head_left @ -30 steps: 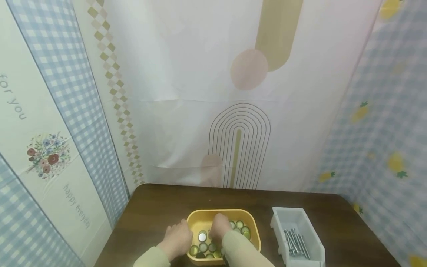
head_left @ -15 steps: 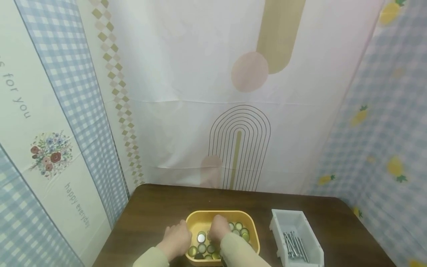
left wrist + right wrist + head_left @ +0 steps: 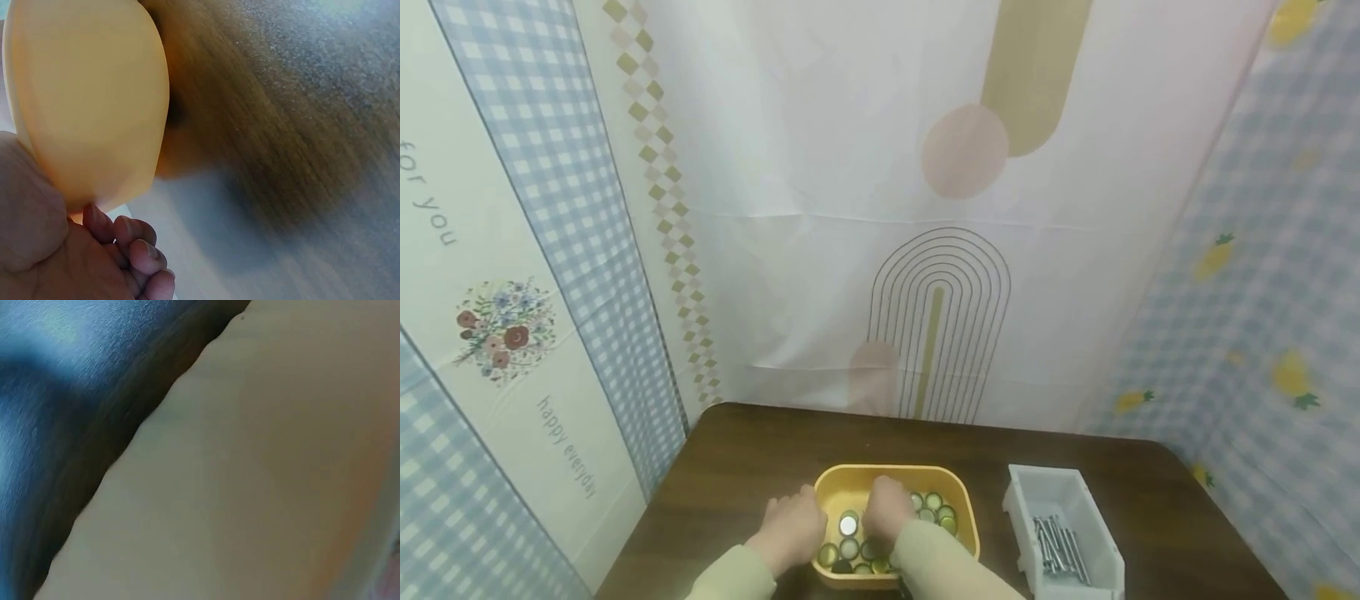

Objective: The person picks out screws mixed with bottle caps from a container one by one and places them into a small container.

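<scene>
Both hands working at tub [image 3: 955, 492]: left hand [image 3: 790, 529] gripping rim, steadying; right hand [image 3: 886, 510] reaching among caps [image 3: 848, 524], fingers hidden, cannot tell. Next move probably needing clean pinch on one cap.

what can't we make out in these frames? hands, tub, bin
- Right hand fingers: head view, hidden under the hand's own back inside the yellow tub; a grip on a cap cannot be told.
- Right wrist view: only blurred tub wall and table; no hand or caps.
- Caps: head view, partly covered by the hands, too small to count.
- Left hand: cut off by the left wrist frame's edge.
- White bin: near end cut off by the bottom edge.
</scene>
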Available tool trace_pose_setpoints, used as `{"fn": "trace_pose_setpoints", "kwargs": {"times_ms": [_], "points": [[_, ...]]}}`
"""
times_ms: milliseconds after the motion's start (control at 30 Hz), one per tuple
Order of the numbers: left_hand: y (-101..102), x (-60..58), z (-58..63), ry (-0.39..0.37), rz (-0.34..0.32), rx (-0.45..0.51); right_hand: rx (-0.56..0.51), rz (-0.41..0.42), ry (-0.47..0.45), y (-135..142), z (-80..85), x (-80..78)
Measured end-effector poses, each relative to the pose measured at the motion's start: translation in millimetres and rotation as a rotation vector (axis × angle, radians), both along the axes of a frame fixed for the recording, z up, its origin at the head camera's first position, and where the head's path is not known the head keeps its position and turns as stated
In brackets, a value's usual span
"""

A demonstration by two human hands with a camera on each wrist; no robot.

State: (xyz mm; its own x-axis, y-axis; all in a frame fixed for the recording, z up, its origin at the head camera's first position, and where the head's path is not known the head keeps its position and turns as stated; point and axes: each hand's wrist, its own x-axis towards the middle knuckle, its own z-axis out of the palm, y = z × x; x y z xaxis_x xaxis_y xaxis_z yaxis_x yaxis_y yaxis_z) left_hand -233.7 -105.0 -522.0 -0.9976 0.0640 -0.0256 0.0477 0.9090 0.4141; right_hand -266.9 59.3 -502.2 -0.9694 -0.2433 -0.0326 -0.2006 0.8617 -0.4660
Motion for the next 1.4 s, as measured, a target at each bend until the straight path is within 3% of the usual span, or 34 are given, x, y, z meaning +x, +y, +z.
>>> {"fn": "trace_pose_setpoints", "kwargs": {"times_ms": [333, 533, 767, 900, 1000, 1400], "points": [[2.0, 1.2, -1.1, 0.006, -0.006, -0.002, -0.062, 0.033, -0.069, 66.5, 48.3, -18.1], [-2.6, 1.6, 2.2, -0.007, 0.002, 0.004, -0.124, -0.053, -0.094, 124.3, 70.5, -18.3], [-3.0, 2.3, 0.3, -0.017, -0.008, 0.001, -0.120, -0.153, -0.112, 201.4, 69.4, -12.2], [-2.0, 2.3, -0.6, -0.019, -0.012, -0.001, -0.105, -0.210, -0.162, 229.2, 65.0, -8.1], [-2.0, 1.3, -0.9, -0.016, -0.011, -0.013, -0.084, -0.245, -0.172, 239.9, 61.5, -6.6], [-1.2, 2.0, 0.3, -0.022, -0.007, -0.020, 0.017, -0.229, -0.119, 255.5, 48.2, -3.8]]}}
